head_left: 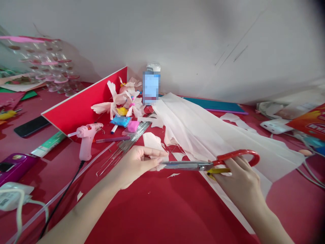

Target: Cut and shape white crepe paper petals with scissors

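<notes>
Red and pink at close quarters

Pale pink crepe paper scrap (152, 142) is lying under the left hand (134, 166) at the centre of the frame, and that hand's grip is pinching it, thumb and fingers pressed together. The right hand (241, 186), at lower right, is closing its grip around the scissors (188, 165), whose red handle (236, 159) is arching above the knuckles. Their steel blades are pointing left towards the left fingertips, and I cannot tell whether paper is between them. A wide pale pink crepe paper sheet (203, 132) is spreading behind the scissors across the red worktop (162, 210).

Beyond the left hand, a bundle of thin steel wires (127, 144) is lying near a pink hot glue gun (86, 139), while crepe paper flowers (118, 105) are resting against a red board (83, 101) standing upright at centre left. A blue packet (120, 121) and a pink lump (133, 126) are sitting just below those flowers. A black phone (31, 126) and a purple device (15, 167) are lying at the left edge, with a white charger (15, 196) at lower left. A stack of clear plastic discs (48, 64) is standing at upper left, and a teal folder (215, 105) is lying along the wall.
</notes>
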`<state>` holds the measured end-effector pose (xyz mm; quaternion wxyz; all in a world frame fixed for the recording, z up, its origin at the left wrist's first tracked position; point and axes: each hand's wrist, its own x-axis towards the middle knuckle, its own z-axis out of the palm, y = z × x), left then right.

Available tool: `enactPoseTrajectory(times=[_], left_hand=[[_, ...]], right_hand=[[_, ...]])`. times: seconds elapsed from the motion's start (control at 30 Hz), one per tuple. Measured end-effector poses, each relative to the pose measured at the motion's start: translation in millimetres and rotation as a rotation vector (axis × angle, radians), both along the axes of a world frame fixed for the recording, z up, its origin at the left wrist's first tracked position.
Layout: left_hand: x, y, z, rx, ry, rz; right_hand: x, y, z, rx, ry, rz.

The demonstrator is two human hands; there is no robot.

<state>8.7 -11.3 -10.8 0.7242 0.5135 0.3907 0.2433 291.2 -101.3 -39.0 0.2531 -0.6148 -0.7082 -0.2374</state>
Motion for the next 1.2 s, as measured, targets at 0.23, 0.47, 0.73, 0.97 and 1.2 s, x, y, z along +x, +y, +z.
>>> enactPoseTrajectory(times=[0.23, 0.47, 0.73, 0.97, 1.2], left_hand=[[-1, -1, 7.4, 0.035, 0.010, -0.023], [-1, -1, 7.6, -0.005, -0.040, -0.026], [-1, -2, 8.9, -0.045, -0.086, -0.054], [-4, -1, 10.8, -0.002, -0.049, -0.109], [-8, 1, 11.6, 0.110, 0.040, -0.185]], right_hand=[[-3, 2, 1.1, -0.001, 0.010, 0.019], [-4, 0, 1.8, -0.012, 0.051, 0.024], [-8, -2, 3.8, -0.009, 0.072, 0.028], [-6, -2, -0.7, 0.000, 0.083, 0.039], [-8, -2, 0.7, 0.015, 0.067, 0.050]])
